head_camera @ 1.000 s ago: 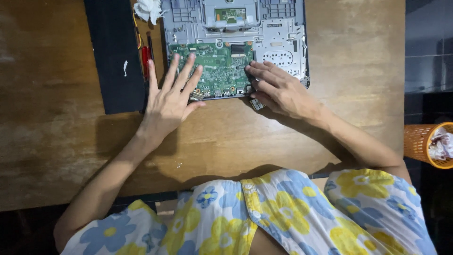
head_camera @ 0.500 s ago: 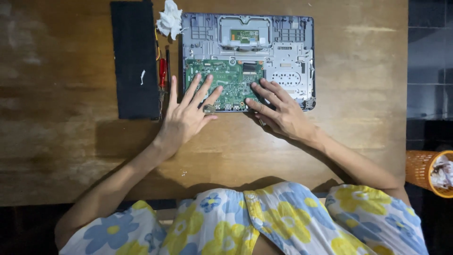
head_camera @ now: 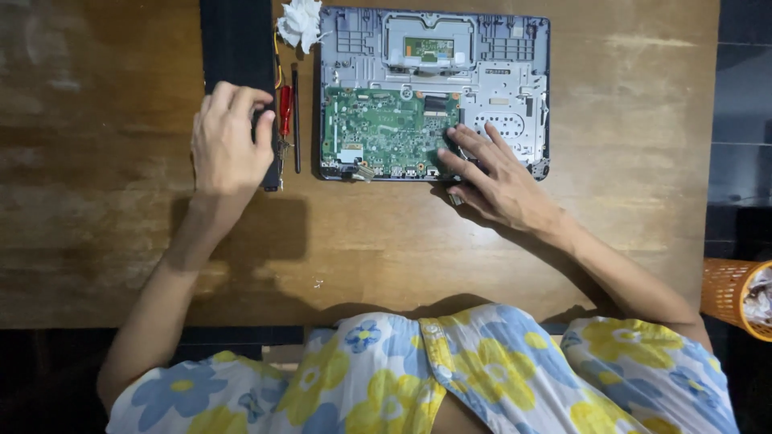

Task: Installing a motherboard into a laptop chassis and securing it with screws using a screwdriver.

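Note:
An opened laptop base (head_camera: 515, 80) lies at the far middle of the wooden table (head_camera: 96, 201), with a green circuit board (head_camera: 386, 133) in its left half. My right hand (head_camera: 498, 173) rests flat on the base's front edge, fingers spread, fingertips at the board's right edge. My left hand (head_camera: 229, 137) lies with curled fingers on the near end of a long black panel (head_camera: 237, 40), left of the laptop. Its fingertips are beside a red-handled screwdriver (head_camera: 285, 108). Whether it grips anything is hidden.
A thin black tool (head_camera: 295, 120) lies beside the screwdriver. A crumpled white tissue (head_camera: 301, 22) sits at the far edge. An orange basket (head_camera: 728, 297) holding paper stands off the table at the right. My flowered clothing is at the near edge.
My left hand has left the circuit board and moved left onto the black panel, next to the screwdriver. My right hand has stayed at the board's right edge. The view has shifted.

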